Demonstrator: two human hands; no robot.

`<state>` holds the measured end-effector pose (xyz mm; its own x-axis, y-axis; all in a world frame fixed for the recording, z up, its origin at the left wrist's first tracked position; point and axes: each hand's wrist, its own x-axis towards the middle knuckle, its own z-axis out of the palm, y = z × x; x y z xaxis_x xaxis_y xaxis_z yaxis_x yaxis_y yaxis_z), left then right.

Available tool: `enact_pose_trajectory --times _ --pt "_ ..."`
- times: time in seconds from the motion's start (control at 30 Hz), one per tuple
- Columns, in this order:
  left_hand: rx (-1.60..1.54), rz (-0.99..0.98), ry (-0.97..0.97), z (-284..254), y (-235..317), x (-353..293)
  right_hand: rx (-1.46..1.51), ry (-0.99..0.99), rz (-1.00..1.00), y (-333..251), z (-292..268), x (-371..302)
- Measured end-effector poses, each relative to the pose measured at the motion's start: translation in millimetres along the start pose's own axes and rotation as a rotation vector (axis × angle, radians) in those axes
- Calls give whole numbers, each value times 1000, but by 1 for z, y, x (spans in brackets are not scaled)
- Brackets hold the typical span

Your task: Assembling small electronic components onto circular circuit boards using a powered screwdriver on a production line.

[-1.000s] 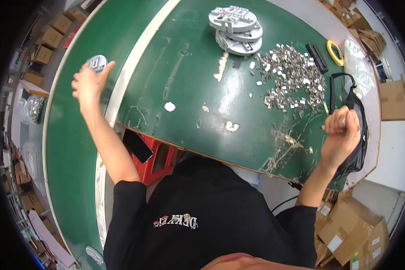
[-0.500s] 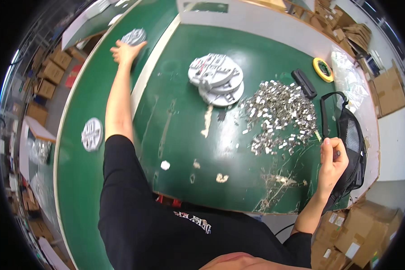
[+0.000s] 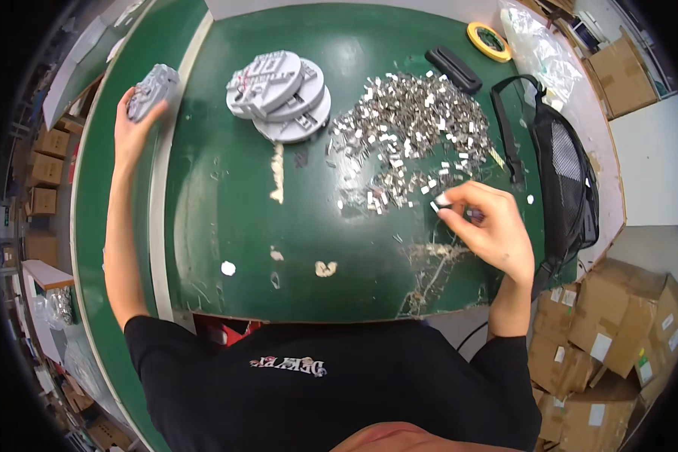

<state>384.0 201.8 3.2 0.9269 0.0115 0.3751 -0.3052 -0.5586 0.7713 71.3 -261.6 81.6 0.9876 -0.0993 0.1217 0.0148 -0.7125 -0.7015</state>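
Head view: at ten o'clock, the left grip [image 3: 132,132] holds a grey disc [image 3: 154,87], probably light, stiff; grasp its rim. At three o'clock, the right grip [image 3: 496,235] pinches a small piece [image 3: 435,206], probably slippery.

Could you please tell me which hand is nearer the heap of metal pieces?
Right: the right hand is beside the metal heap; the left hand is far to its left.

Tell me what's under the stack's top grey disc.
Under the top disc, edges of other grey discs jut out on the right; their middles, and anything beneath the lowest, are hidden.
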Motion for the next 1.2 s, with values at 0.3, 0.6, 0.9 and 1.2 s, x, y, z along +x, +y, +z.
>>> enact_pose_trajectory --times 0.3,0.6,0.9,1.2 --pt "-32 252 -461 16 102 -218 -126 -233 -324 12 49 -15" --pt "-228 471 -619 53 182 -245 306 -139 -40 -15 22 -23" --pt "-4 616 -816 82 194 -272 396 -167 -56 -10 26 -34" --pt "-99 274 -582 69 228 -287 396 -159 -81 -5 33 -35"
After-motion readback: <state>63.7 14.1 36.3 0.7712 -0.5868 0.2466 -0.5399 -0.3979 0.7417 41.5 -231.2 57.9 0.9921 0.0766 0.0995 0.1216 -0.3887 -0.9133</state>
